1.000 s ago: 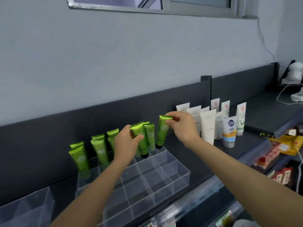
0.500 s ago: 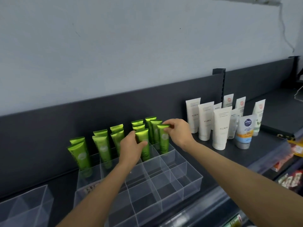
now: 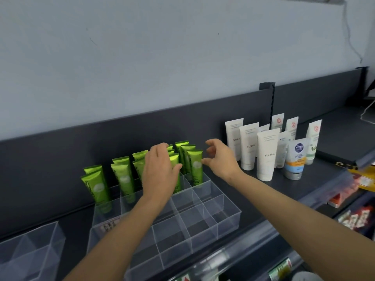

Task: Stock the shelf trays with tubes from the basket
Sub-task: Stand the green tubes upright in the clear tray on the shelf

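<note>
A clear divided tray (image 3: 229,219) sits on the dark shelf. Several green tubes (image 3: 97,185) stand upright in its back compartments; the front compartments hold nothing. My left hand (image 3: 160,171) is closed around a green tube (image 3: 176,180) standing in the middle of the tray, thumb across its front. My right hand (image 3: 220,159) hovers open, fingers spread, just right of the rightmost green tube (image 3: 195,169), which stands alone in its compartment. The basket is out of view.
White FLORAL tubes (image 3: 266,157) and a Nivea tube (image 3: 296,159) stand on the shelf to the right of the tray. A second clear tray (image 3: 30,250) sits at the lower left. Packaged goods (image 3: 357,218) fill lower shelves at the right.
My right hand lowered its green tube into the right back compartment and let go, fingers now apart. My left hand brought its tube down into the tray. The view shifted left and down.
</note>
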